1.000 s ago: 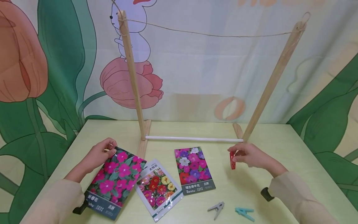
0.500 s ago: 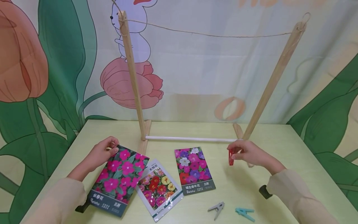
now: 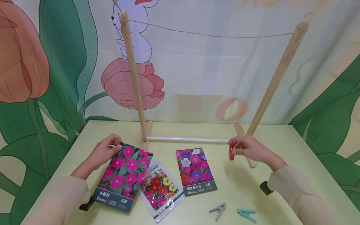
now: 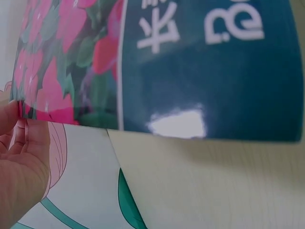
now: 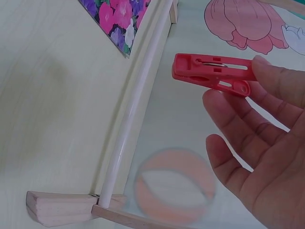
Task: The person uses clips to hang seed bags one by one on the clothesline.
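My left hand (image 3: pixel 106 150) pinches the top corner of a seed packet (image 3: pixel 123 175) with pink flowers and a dark blue band. That packet hangs tilted over the table and overlaps a second seed packet in the head view. In the left wrist view its printed face (image 4: pixel 209 86) fills the top, with thumb and fingers at its far corner. On the right, my right hand (image 3: pixel 251 150) pinches a red clothespin (image 3: pixel 232 152) between thumb and fingers. The right wrist view shows the clothespin (image 5: pixel 214 71) raised, its handle ends in the fingers and its jaws together.
Two seed packets lie on the table: one with mixed sun flowers (image 3: pixel 161 190), one with purple and pink flowers (image 3: pixel 195 170). A grey clothespin (image 3: pixel 218 211) and a teal clothespin (image 3: pixel 246 215) lie in front. Behind, a wooden frame (image 3: pixel 133 78) carries a twine line (image 3: pixel 208 34) and white rod (image 3: pixel 188 139).
My left hand has shifted slightly right and up with the pink-flowered packet. My right hand has risen a little with the red clothespin. The packets and clothespins on the table stay put.
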The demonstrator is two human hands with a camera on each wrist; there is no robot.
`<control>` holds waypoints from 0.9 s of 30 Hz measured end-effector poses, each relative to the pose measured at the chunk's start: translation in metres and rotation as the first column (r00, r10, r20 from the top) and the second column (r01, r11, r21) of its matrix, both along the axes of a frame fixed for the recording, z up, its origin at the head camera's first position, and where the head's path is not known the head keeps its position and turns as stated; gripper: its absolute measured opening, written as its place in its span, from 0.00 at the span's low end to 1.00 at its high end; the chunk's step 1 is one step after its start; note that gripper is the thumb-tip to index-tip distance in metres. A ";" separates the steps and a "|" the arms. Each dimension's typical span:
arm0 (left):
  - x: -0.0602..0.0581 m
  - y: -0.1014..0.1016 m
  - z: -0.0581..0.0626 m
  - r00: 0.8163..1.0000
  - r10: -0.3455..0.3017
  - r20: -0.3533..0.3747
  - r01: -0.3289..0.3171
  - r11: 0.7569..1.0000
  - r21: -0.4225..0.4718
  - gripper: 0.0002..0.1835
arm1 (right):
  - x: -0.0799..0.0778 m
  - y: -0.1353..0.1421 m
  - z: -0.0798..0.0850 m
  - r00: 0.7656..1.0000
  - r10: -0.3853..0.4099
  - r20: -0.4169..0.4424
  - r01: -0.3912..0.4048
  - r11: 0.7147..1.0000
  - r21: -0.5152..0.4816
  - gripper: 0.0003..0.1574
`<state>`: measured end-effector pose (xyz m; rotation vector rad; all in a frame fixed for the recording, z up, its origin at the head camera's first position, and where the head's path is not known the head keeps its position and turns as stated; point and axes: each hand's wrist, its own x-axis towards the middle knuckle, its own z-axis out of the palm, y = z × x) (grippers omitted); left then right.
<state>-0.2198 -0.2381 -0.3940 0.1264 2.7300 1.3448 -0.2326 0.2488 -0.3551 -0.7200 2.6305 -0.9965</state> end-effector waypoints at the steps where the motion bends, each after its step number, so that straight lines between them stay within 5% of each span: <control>1: 0.000 0.000 0.000 1.000 0.004 -0.001 -0.004 1.000 0.000 0.07 | -0.001 0.000 0.000 1.000 0.000 -0.002 0.000 1.000 0.000 0.20; 27: -0.001 0.010 0.007 0.998 0.045 -0.038 -0.043 0.998 0.046 0.10 | -0.011 -0.011 0.015 1.000 -0.016 -0.018 0.017 1.000 0.011 0.21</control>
